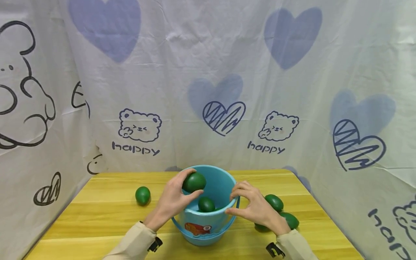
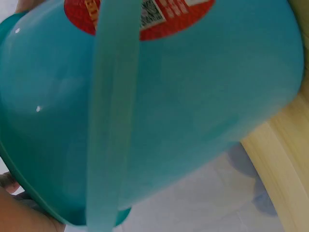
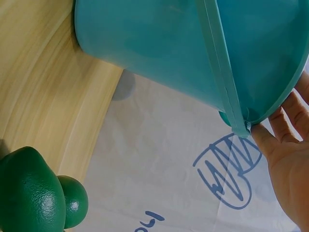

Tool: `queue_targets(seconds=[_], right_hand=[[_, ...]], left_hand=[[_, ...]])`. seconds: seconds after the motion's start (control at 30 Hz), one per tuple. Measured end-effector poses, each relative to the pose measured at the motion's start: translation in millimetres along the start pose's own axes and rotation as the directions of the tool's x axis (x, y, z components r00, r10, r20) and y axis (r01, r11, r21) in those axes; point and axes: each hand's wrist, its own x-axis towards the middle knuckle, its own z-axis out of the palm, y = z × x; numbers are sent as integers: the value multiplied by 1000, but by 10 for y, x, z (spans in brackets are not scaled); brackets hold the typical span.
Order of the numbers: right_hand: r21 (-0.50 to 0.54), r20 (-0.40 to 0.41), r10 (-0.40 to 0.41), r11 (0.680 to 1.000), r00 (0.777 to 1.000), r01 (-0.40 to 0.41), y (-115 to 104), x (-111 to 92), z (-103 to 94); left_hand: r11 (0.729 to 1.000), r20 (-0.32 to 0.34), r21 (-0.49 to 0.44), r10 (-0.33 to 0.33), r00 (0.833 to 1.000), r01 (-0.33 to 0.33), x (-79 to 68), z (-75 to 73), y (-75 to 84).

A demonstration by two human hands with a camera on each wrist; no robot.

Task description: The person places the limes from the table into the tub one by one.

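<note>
A light blue bucket (image 1: 204, 224) with a red label stands on the table, its opening facing up. My left hand (image 1: 175, 195) holds a glossy green lemon-shaped fruit (image 1: 194, 182) over the opening, thumb and fingers curled round it. Inside the bucket lies another green fruit (image 1: 206, 204), with a sliver of green beside it. At the bucket's right rim is my right hand (image 1: 255, 206), gripping the edge with bent fingers and thumb. The right wrist view has the right hand (image 3: 289, 179) at the rim, close to the handle (image 3: 219, 67). The left wrist view mostly shows the bucket wall (image 2: 193, 96).
One loose green fruit (image 1: 143, 195) lies left of the bucket on the wooden table (image 1: 107, 213). Several more green fruits (image 1: 274, 202) sit together at the right, partly behind the right wrist. A printed white cloth (image 1: 175, 108) hangs behind and at both sides.
</note>
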Motion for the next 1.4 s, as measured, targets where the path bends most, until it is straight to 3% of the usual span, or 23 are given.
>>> queue_targets(seconds=[0.47, 0.83, 1.1, 1.4], right_hand=[[8, -4, -15, 1000, 1000, 15, -8, -7, 0], [7, 3, -3, 1000, 1000, 3, -5, -14, 17], [13, 4, -8, 1000, 1000, 8, -7, -29, 24], [0, 5, -5, 1000, 1000, 5, 0, -2, 10]], left_hand=[[999, 6, 25, 28, 1000, -29, 13, 29, 105], [993, 136, 45, 98, 986, -105, 1, 94, 157], [996, 274, 81, 18, 962, -42, -5, 94, 140], [998, 290, 64, 8, 957, -28, 21, 73, 145]])
